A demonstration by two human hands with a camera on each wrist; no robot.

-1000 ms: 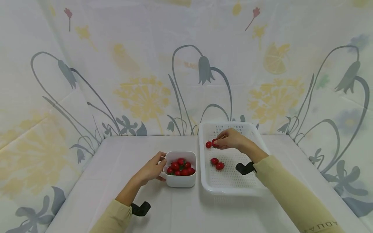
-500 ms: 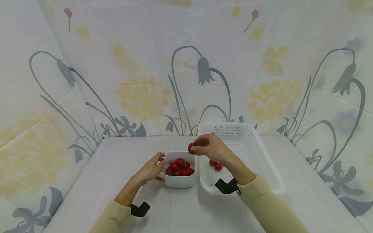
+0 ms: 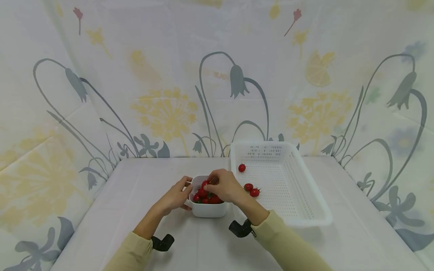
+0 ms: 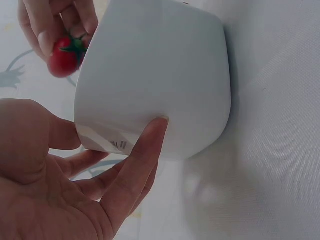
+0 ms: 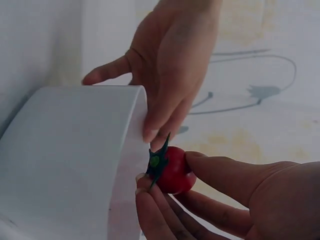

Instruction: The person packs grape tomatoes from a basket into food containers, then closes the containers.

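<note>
My right hand [image 3: 225, 185] pinches a red cherry tomato [image 5: 175, 172] with a green calyx between thumb and fingers, just over the mouth of a white square container [image 3: 209, 212]. Several more cherry tomatoes [image 3: 202, 193] lie inside that container, some hidden behind the right hand. At the container's left side, my left hand [image 3: 174, 195] holds the wall near the rim; its thumb and fingers spread around the corner in the left wrist view. To the right, a white perforated basket [image 3: 279, 188] contains one cherry tomato [image 3: 242, 168] near the back and two [image 3: 254, 192] nearer the front.
A white cloth covers the table [image 3: 190, 248], and container and basket stand side by side with a narrow gap. A flower-printed curtain [image 3: 162, 75] closes off the back and sides. Each wrist carries a black camera mount [image 3: 163, 243].
My right hand has lifted a cherry tomato out of the basket and brought it left and down to the white container. The left hand has stayed on the container.
</note>
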